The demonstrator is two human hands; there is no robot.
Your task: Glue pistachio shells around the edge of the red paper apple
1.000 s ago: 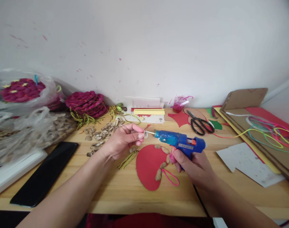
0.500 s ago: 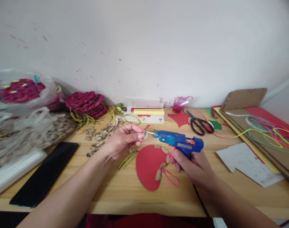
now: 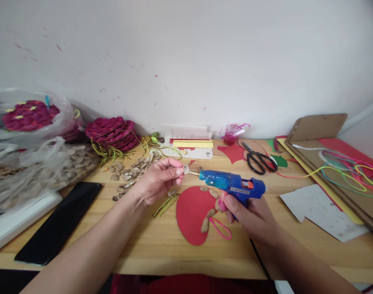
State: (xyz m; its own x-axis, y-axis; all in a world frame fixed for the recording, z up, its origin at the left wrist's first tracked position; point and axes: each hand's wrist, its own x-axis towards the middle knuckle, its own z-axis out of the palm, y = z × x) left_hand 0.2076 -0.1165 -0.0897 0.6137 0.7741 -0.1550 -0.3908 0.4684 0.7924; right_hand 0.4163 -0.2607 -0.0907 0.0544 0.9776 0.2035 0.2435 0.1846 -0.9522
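The left and right forearms reach in from the near edge of the counter [image 3: 161,261], angled inward, so the hands face each other over its middle. A red cutout [image 3: 192,214] lies flat just nearer than the hands, with peanut shells along its right side and a pink cord loop [image 3: 221,230] beside them. The right hand [image 3: 250,214] is wrapped around the grip of a blue glue gun [image 3: 218,178], its nozzle pointing left. The left hand [image 3: 158,179] is closed in a pinch, thumb and fingertips holding a small shell piece [image 3: 186,168] at the nozzle's tip; whether they touch is unclear. On the left lies a black smartphone [image 3: 59,222]. Past it, a clear plastic bag [image 3: 56,147] holds many shells, and loose shells [image 3: 140,167] are scattered to its right. Black-handled scissors [image 3: 255,159] lie at the far right of the glue gun. Farther back on the left, another clear bag [image 3: 66,112] contains magenta pieces with yellow stars. By the wall, a clear cup [image 3: 232,132] has reddish-pink contents.
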